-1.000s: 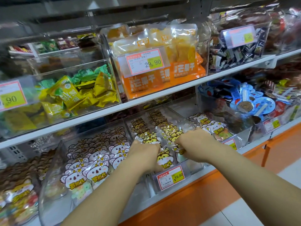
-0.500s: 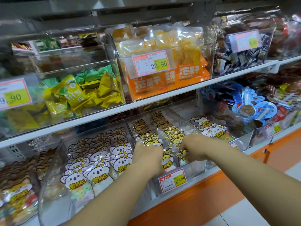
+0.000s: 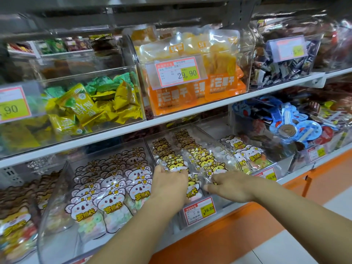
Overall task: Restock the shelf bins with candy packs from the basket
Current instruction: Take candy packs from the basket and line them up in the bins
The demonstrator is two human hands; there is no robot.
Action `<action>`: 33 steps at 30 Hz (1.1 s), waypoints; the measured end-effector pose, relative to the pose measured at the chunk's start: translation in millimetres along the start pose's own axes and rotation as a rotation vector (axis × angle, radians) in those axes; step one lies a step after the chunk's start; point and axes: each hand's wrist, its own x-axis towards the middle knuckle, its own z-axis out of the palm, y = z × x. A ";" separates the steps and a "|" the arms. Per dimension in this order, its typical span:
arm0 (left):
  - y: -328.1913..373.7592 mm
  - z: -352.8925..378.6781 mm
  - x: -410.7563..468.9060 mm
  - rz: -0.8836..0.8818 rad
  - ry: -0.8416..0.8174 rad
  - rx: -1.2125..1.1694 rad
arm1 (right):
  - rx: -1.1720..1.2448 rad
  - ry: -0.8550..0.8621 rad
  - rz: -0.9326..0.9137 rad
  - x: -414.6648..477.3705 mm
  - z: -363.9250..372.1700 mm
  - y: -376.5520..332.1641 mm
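Note:
Rows of clear candy packs with yellow cat faces [image 3: 202,159] stand in a clear middle bin [image 3: 213,139] on the lower shelf. My left hand [image 3: 169,185] reaches into the front of that bin, fingers curled over the front pack of the left row. Beside it, my right hand [image 3: 228,185] pinches the front pack of the right row between thumb and fingers. The two hands are a pack's width apart. The basket is out of view.
A 16.80 price tag [image 3: 199,210] hangs on the bin's front. Koala packs [image 3: 106,187] fill the bin to the left, white dog packs [image 3: 247,155] the one to the right. The white shelf [image 3: 171,119] above carries bins of orange dried-fruit bags [image 3: 190,92] and yellow-green candies [image 3: 85,107].
Both hands stay at the front of the cat-pack bin. My right hand has slid slightly lower and leftward along the front packs. The view has shifted a little.

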 end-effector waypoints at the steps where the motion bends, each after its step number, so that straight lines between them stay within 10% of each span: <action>1: -1.8 -0.6 -1.3 0.015 -0.020 0.017 | -0.029 0.071 -0.001 -2.8 6.7 -1.1; 7: -10.6 -22.0 -5.0 0.042 -0.024 -0.249 | -0.160 0.608 -0.084 -11.3 22.2 15.3; 10: 2.4 -32.5 8.4 0.097 0.220 -0.437 | -0.139 0.712 -0.054 -13.9 15.8 29.4; 17: 28.1 -25.4 51.4 0.089 0.116 -0.598 | -0.066 0.967 -0.093 -16.7 18.7 21.7; 33: 30.6 -21.2 53.8 0.220 -0.032 -0.307 | -0.263 0.167 -0.025 -9.8 0.6 0.0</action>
